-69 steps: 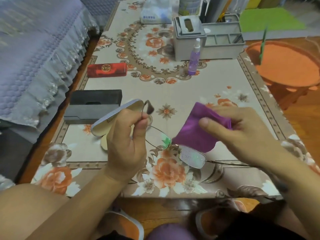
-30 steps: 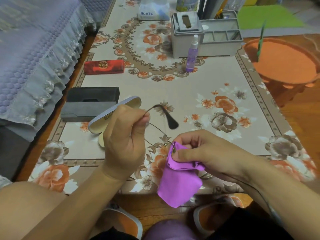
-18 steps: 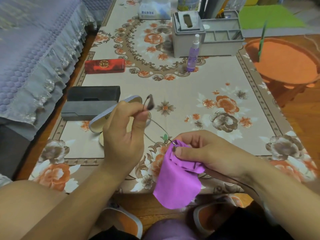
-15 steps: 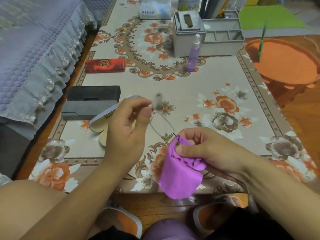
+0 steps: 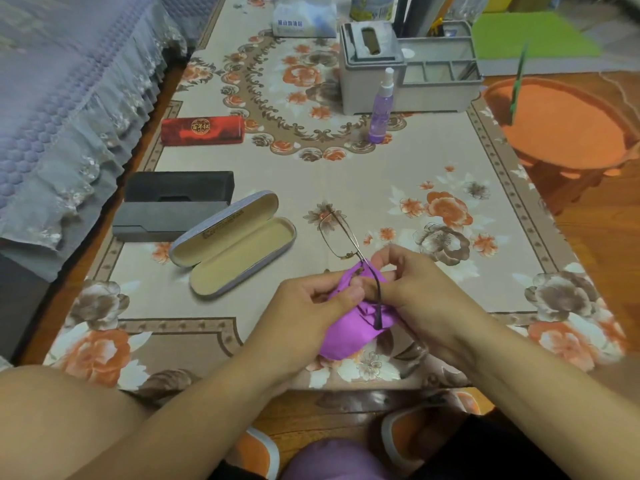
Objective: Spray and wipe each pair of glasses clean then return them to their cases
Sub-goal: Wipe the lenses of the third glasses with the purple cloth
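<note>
Both hands meet over the near edge of the table (image 5: pixel 398 161). The left hand (image 5: pixel 311 306) pinches the purple cloth (image 5: pixel 349 334) between thumb and fingers, and the right hand (image 5: pixel 412 289) curls round the same bunch of cloth and the glasses (image 5: pixel 337 237) from the other side. One lens seems wrapped inside the cloth, likely so it can be rubbed on both faces at once. The other lens sticks out toward the far side, bare, and one dark temple arm hangs down across the cloth. Holding the frame close above the lap rather than flat on the table keeps the lenses off the tablecloth while they are wiped.

Just left of the hands lies the open case (image 5: pixel 239 244), lid tipped back, its tan lining showing and nothing in it; it is probably left open to take this pair once wiping is done. Farther left sits a black case (image 5: pixel 173 206), which looks partly open; its inside is not visible. Beyond it, a red case (image 5: pixel 202 130) lies closed.

At the far side, the spray bottle (image 5: pixel 381 109) stands upright and apart from the hands, just in front of a grey organiser (image 5: pixel 408 81), whose compartments are too small to read.
</note>
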